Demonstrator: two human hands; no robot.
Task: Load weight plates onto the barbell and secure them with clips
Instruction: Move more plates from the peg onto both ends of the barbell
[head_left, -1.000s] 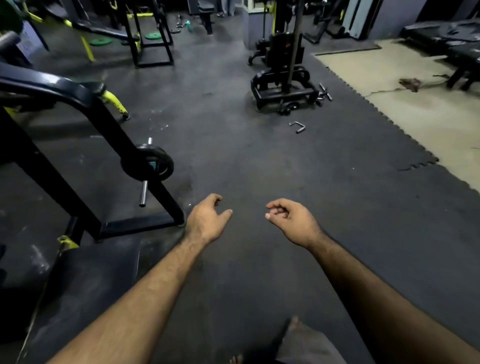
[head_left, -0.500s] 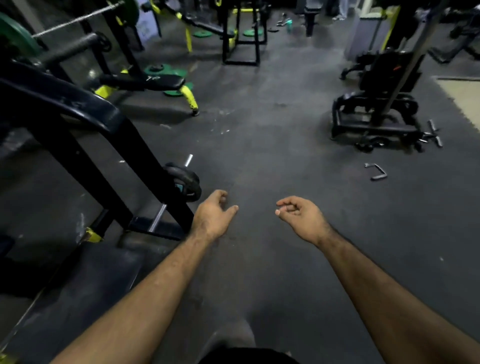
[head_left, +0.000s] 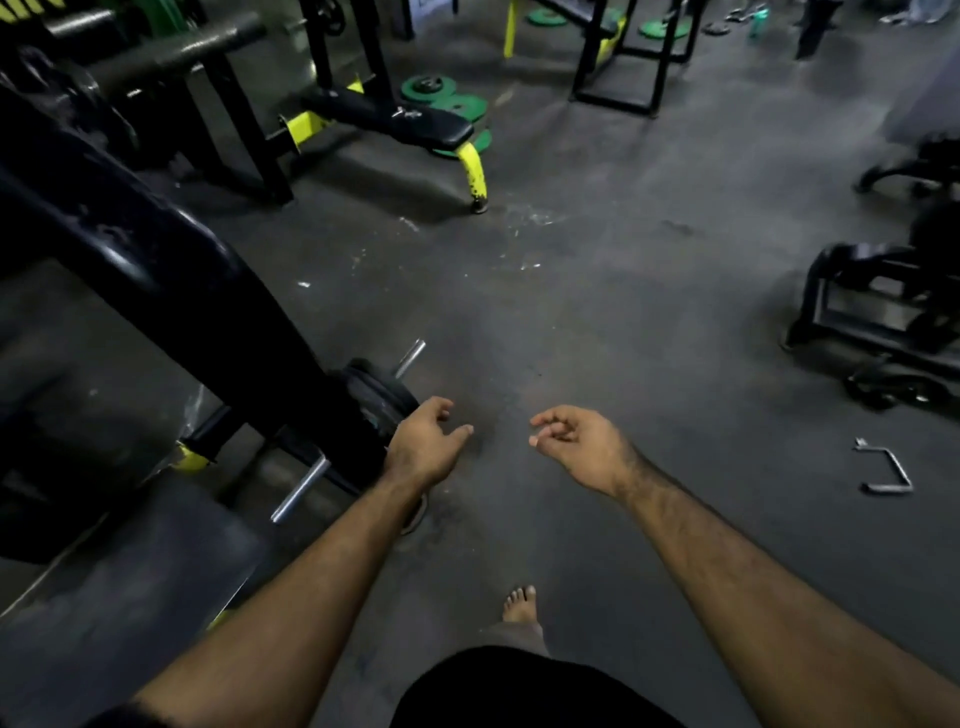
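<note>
A black weight plate (head_left: 382, 397) hangs on a steel peg (head_left: 301, 488) of the black machine frame (head_left: 156, 270) at my left. My left hand (head_left: 423, 447) hovers just right of that plate, fingers loosely curled, holding nothing. A little to its right, my right hand (head_left: 576, 441) floats over the dark floor, fingers loosely bent and empty. Several green weight plates (head_left: 452, 104) lie on the floor far ahead by a black and yellow bench (head_left: 395, 122). A thick black bar (head_left: 171, 52) rests on a rack at the upper left.
A metal cable handle (head_left: 885, 467) lies on the floor at the right. A black machine base (head_left: 878, 306) stands at the right edge. A black rack (head_left: 623, 57) is at the back. My bare foot (head_left: 519, 605) is below the hands.
The view has swung left and forward, bringing the bench and green plates closer. Both hands keep the same empty, loosely curled pose; the left now overlaps the hanging plate's edge.
</note>
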